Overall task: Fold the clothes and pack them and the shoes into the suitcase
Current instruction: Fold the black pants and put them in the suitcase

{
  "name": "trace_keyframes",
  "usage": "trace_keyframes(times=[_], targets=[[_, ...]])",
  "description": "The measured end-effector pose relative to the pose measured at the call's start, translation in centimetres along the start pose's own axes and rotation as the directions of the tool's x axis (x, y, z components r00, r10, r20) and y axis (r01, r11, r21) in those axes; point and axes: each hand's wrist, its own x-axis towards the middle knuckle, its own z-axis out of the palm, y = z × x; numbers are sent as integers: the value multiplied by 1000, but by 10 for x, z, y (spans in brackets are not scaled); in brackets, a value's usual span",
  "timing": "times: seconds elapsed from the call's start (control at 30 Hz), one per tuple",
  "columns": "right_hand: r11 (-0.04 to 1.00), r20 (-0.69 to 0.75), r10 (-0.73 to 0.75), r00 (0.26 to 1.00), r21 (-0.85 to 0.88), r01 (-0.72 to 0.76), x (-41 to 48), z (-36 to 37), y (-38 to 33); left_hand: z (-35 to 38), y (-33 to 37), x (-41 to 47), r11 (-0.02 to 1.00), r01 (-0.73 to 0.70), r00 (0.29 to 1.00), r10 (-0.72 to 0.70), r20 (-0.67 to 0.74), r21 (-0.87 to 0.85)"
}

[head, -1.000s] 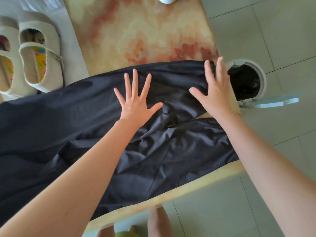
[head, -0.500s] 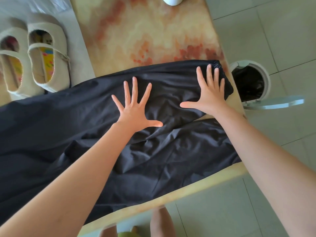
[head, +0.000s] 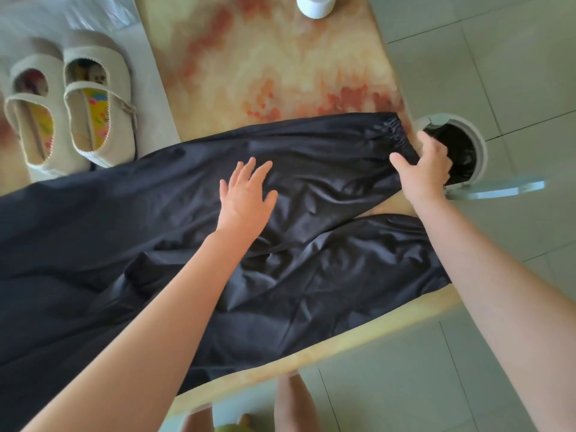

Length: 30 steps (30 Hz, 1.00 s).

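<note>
- Head view: a person bends over a counter (head: 268,73) where black trousers (head: 174,232) lie spread, waist end out of frame beyond the left hand (head: 246,194).
- The left hand lies flat on the far leg (head: 311,151), fingers straight and loosely spread, palm pressing the cloth.
- The right hand (head: 424,173) is at the elastic cuff (head: 396,129) of that leg. Its thumb lies on the cloth and its fingers curl past the hem, apparently pinching the cuff end.
- The far leg's long axis runs from the right hand across to the left hand and on past it. The right hand is therefore the nearer one for carrying the cuff over.
- The near leg (head: 343,260) lies on the person's side of both hands, creased, its end near the counter's front edge below the right wrist.
- By the look of it, the fold has hardly begun. The next move likely draws the cuff toward the left hand, or brings the far leg onto the near one.
- A pair of cream shoes (head: 71,110) waits well beyond the left hand, to its outer side, not yet packed.
- An open bin (head: 480,148) stands on the floor just past the right hand. A white cup (head: 314,4) sits at the counter's far end.
- No suitcase is in view.
</note>
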Motion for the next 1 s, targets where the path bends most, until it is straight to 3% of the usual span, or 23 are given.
trace_keyframes(times=[0.1, 0.3, 0.43, 0.53, 0.63, 0.77, 0.87, 1.0], targets=[[997, 46, 46, 998, 52, -48, 2, -6, 13, 3, 12, -10, 984, 6, 1000, -4, 8, -177], [995, 51, 92, 994, 28, -94, -9, -11, 19, 28, 3, -56, 993, -120, 993, 120, 14, 15], [1000, 29, 18, 999, 22, -18, -38, -8, 39, 41, -11, -97, 979, -198, 976, 193, -99, -41], [999, -83, 41, 996, 1, -41, -72, -15, 58, 52, -27, -132, 964, -263, 961, 259, -100, -32], [992, -171, -129, 977, -9, 129, -115, -17, 78, 58, -47, -170, 961, -275, 960, 273, -64, -30], [925, -14, -370, 929, -96, 367, -179, 0, 80, 64, -84, -210, 979, -203, 979, 203, -9, -12], [870, 136, -469, 873, -102, 483, -217, 25, 66, 61, -106, -222, 981, -143, 989, 145, -6, 130], [733, 373, -595, 711, -109, 671, -245, 58, 46, 56, -127, -227, 951, -142, 987, 115, 112, 275]])
